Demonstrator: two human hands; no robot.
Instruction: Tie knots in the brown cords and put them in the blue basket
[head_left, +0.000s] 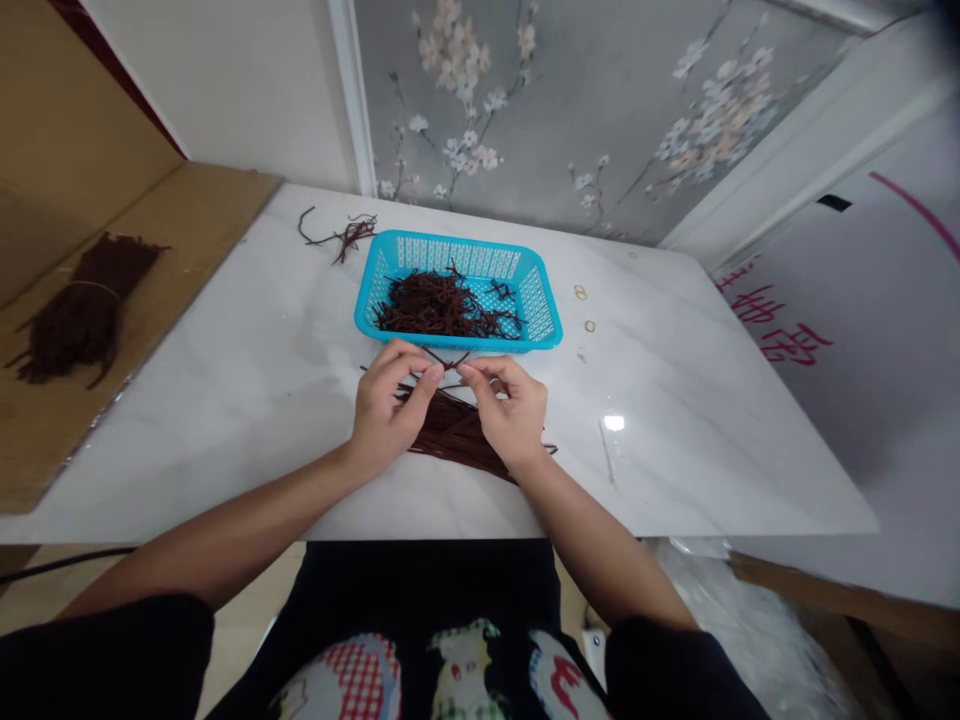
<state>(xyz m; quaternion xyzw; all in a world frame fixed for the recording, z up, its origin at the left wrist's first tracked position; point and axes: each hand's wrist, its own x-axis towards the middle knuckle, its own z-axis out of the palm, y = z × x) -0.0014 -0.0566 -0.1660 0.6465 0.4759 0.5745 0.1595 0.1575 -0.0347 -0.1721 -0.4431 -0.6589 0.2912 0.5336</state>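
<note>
My left hand [391, 405] and my right hand [508, 405] meet near the front of a blue basket, fingertips pinched. Between them they hold a thin dark brown cord [448, 364], which crosses itself with its short ends pointing up; whether it is knotted is too small to tell. Beneath my hands lies a bundle of long brown cords [461, 435] on the white table, partly covered by my hands. The blue plastic basket [551, 300] contains a heap of short, knotted-looking brown cord pieces [431, 305], with a few lying apart at its right side.
Loose brown cords [351, 238] lie left of the basket. A banded brown bundle [82, 305] rests on cardboard [217, 200] at far left. Rubber bands [580, 292] and a thin clear strip [606, 450] lie at right. A flowered wall panel [600, 90] stands behind the marbled table [712, 440].
</note>
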